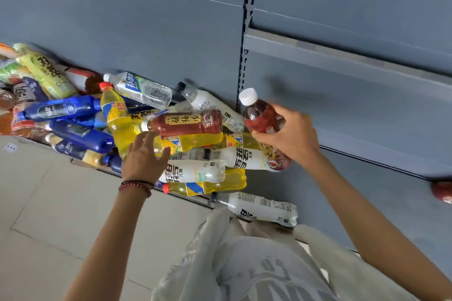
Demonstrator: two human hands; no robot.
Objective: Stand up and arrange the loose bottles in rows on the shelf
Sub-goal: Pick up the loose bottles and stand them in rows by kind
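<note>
Across the right of the frame, a grey shelf (367, 190), partly bare. At left and centre, a heap of bottles (186, 122), lying on their sides, crossed and stacked, touching one another. Probably full, so fairly heavy and firm under a squeeze; round and smooth, so apt to roll or slip. Best taken round the middle of the body, not by the top.

At centre right, a red bottle (259, 115) held up beside the heap, white cap (248, 96) toward the upper left. Round its middle, the right hand (291, 137), fingers (288, 115) curled and closed on it. At lower centre, the left hand (144, 156) over a yellow bottle (117, 124), fingers (146, 138) straight and slightly spread, gripping nothing; touching or just above, cannot tell.
</note>
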